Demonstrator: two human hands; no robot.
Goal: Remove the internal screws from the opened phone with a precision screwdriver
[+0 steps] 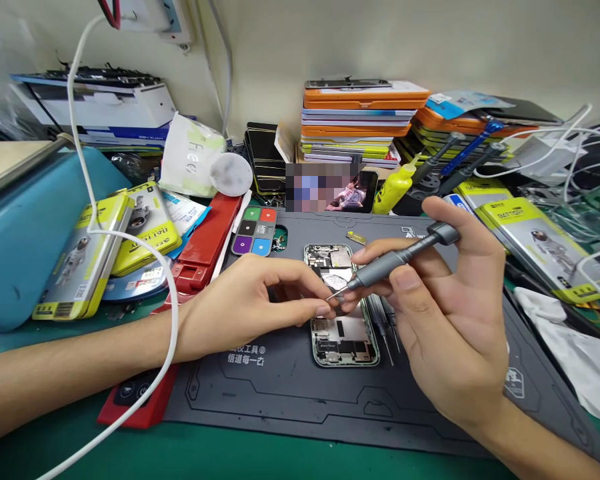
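Above the grey mat point(260, 407), the right hand point(447, 320) and left hand point(260, 293) meet over 1 opened phone point(347, 330), which lies flat on it. The right grasps a screwdriver point(385, 267); the left pinches near its thin tip point(337, 294), holding what I cannot tell. Seemingly that tip is being readied; the next move calls for steady alignment.

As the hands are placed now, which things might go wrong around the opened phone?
1. The screwdriver tip is right at the fingers of the left hand; a slip might prick them.
2. The opened phone lies below with inner parts exposed, so a dropped tool might damage them.
3. The white cable crosses before the left forearm in this view, and might snag it.
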